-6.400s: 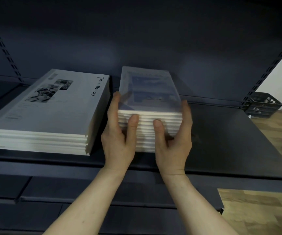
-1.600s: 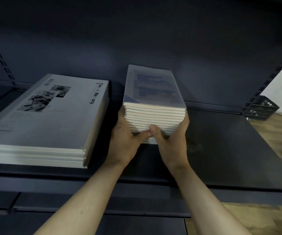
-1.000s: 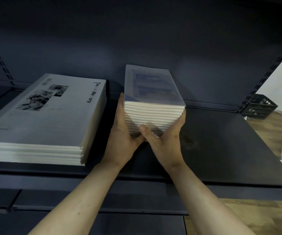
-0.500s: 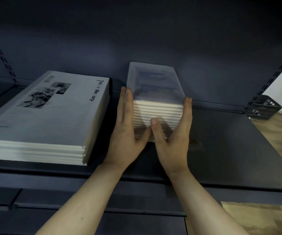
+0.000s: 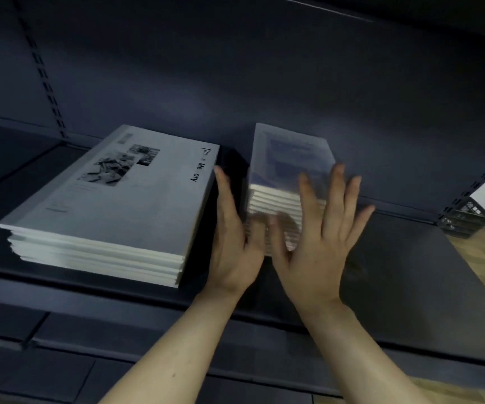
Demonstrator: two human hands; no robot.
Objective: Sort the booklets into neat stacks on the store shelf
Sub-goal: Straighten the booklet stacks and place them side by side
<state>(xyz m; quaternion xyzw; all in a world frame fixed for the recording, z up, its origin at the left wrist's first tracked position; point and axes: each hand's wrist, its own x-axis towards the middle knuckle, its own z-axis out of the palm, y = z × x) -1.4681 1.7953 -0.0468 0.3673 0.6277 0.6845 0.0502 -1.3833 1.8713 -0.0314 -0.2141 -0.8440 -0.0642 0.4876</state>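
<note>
A narrow stack of small booklets (image 5: pixel 288 158) with a bluish cover stands on the dark shelf (image 5: pixel 395 258), near its middle. My left hand (image 5: pixel 232 237) lies flat along the stack's left side with its fingers straight. My right hand (image 5: pixel 320 228) is spread open in front of the stack's near end, fingers straight and splayed, blurred by motion. To the left lies a wide stack of large white booklets (image 5: pixel 124 193) with black lettering and a photo on top. A gap separates the two stacks.
The shelf's dark back panel (image 5: pixel 264 83) rises right behind both stacks. A black plastic crate (image 5: pixel 466 217) sits on the wooden floor beyond the shelf's right end. Lower shelves (image 5: pixel 60 360) run below the front edge.
Both hands have let go of the small stack's front and opened; my right hand has lifted off and spread its fingers. The stack now rests further back on the shelf.
</note>
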